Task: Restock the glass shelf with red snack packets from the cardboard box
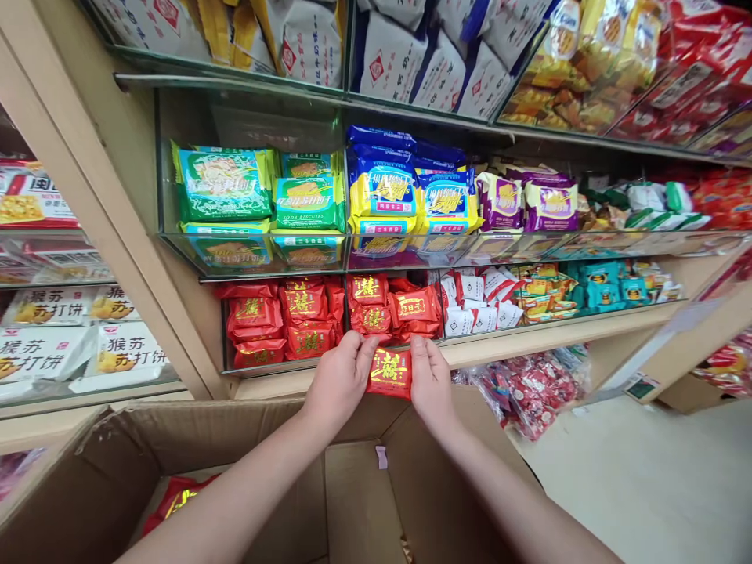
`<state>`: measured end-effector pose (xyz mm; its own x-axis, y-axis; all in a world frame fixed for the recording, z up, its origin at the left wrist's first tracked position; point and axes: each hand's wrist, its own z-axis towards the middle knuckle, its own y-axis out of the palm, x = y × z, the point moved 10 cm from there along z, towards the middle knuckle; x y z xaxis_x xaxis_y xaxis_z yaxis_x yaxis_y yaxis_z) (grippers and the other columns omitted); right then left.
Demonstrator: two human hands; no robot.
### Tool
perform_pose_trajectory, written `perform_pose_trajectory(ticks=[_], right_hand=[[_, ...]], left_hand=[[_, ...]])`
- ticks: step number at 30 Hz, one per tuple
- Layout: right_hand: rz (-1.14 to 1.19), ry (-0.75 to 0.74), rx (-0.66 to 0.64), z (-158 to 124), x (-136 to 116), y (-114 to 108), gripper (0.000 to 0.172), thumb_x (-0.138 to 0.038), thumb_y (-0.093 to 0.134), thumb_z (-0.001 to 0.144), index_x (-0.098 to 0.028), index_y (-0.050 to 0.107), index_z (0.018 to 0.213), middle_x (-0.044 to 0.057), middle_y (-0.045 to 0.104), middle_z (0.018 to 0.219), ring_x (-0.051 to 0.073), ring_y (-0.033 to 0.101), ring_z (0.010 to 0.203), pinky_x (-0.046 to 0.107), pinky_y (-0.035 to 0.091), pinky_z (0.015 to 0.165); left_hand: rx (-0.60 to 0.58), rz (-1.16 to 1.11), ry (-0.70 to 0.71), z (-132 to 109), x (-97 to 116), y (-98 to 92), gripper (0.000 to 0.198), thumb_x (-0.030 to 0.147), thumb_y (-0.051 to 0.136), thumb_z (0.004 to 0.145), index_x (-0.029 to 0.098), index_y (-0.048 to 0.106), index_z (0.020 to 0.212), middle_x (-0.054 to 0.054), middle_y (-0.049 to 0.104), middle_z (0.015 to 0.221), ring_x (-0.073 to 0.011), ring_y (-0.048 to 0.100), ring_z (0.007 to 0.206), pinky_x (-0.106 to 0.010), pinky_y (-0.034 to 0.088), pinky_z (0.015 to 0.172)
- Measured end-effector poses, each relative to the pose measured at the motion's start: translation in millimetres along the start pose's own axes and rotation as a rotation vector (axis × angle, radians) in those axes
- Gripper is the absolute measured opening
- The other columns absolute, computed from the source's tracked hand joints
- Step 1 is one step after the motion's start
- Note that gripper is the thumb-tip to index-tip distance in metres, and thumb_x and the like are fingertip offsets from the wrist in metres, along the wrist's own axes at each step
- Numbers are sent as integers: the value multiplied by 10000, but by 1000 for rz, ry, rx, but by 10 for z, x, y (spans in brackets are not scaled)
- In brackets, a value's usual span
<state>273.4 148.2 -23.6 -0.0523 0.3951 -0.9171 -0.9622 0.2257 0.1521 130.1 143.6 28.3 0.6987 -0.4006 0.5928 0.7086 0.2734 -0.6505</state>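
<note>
Between my two hands hangs a red packet [390, 374] with gold lettering, just in front of the lowest shelf. My left hand [341, 381] pinches its left side, and my right hand [431, 381] grips its right side. Behind it, red packets [252, 311] are stacked in the clear bins of that shelf. Below my arms is an open cardboard box [229, 423]. Another red packet [182, 497] lies at its left, partly hidden by my left forearm.
Green biscuit packs [226, 186] and blue-yellow packs [385, 188] fill the shelf above. White packets [470, 301] stand right of the red ones. A bag of red items [537, 392] is under the shelf, near the pale floor [640, 478]. A wooden upright [117, 196] is at left.
</note>
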Motion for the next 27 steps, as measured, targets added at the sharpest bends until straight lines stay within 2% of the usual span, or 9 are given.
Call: perform_pose_trajectory(ticks=[9,15,21,24,27], right_hand=[[319,178,33,-16,143,85,288,-474,454,775,-195,450,705,-35,500,626,109,462,565,228,386,537],[370,241,35,-18,181,131,277,-464,488,753,-191,460,717,-28,537,627,110,489,567,221,391,520],[487,401,21,-88,196,241,284,-478,505,725,-200,454,750,-40,538,584,114,492,498,224,372,467],[453,349,19,-52,163,213,274,-472,486,744,-200,452,749,-42,515,597,107,477,517,223,377,493],[297,177,14,28,67,96,284,-462,460,771,-196,421,682,-45,461,615,92,438,557,212,375,534]], left_hand=[[73,-47,-16,19,5,-57,251,342,334,846,225,393,632,48,463,547,-121,460,515,-217,345,510],[75,-62,-31,29,-40,-49,242,340,354,840,223,404,636,52,450,532,-120,447,502,-223,342,505],[90,-78,-51,7,-34,-90,253,355,343,842,224,407,634,48,467,549,-122,462,518,-221,362,514],[96,-81,-63,-6,-31,-100,247,361,361,833,225,407,631,51,467,550,-123,458,517,-225,362,520],[93,-77,-73,4,-45,-93,231,364,381,822,227,412,639,54,470,545,-125,453,512,-231,352,520]])
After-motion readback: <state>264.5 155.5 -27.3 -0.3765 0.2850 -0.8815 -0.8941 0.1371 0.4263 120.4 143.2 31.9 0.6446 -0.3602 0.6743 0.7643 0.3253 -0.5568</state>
